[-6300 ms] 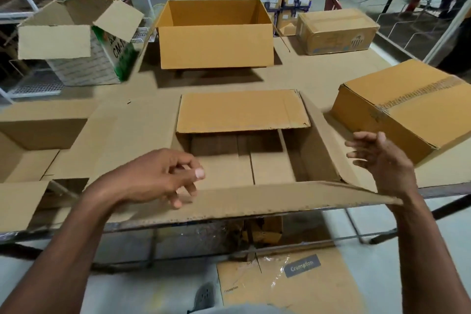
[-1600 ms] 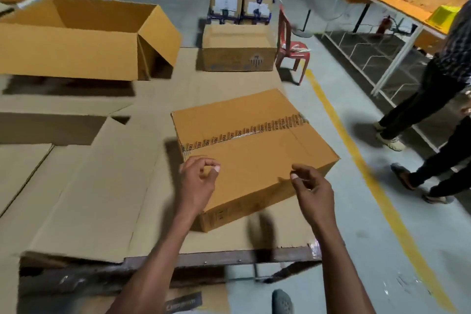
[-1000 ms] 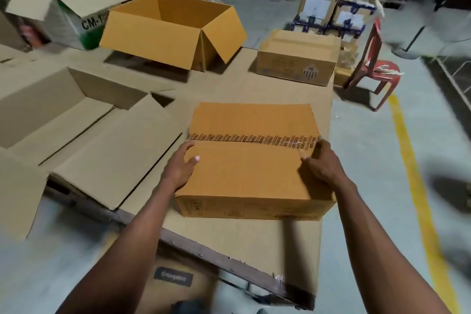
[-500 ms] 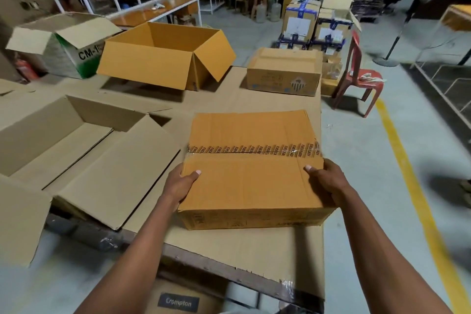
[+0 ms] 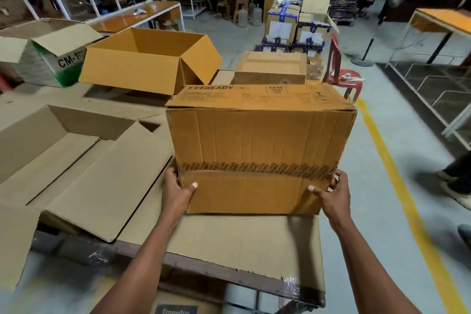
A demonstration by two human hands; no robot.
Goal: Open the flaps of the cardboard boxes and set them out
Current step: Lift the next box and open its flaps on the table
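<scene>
The desk (image 5: 242, 245), covered in flat cardboard sheets, stretches ahead of and to the left of both hands; its near edge runs just below the wrists and its right edge drops to the floor (image 5: 397, 186) close beside the right hand. On it, left of the left hand, an already opened box (image 5: 76, 160) lies with its flaps spread flat. Beyond the hands stand another open box (image 5: 142, 64) and a smaller closed box (image 5: 270, 69).

Between the hands sits the taped box (image 5: 260, 155), tipped up so its taped face turns toward the person and its lower edge seems to rest on the desk. The left hand (image 5: 178, 194) grips the lower left corner, thumb on the front face and fingers wrapped around the side. The right hand (image 5: 328, 194) grips the lower right corner the same way.

This looks like the repositioning step before opening. The next move likely calls for settling the box squarely, then working a fingertip under the strip of tape (image 5: 254, 167) to free the flaps.

Room is tight to the right, where the desk ends, and to the left, where the spread flaps lie; the clearest space is straight ahead.
</scene>
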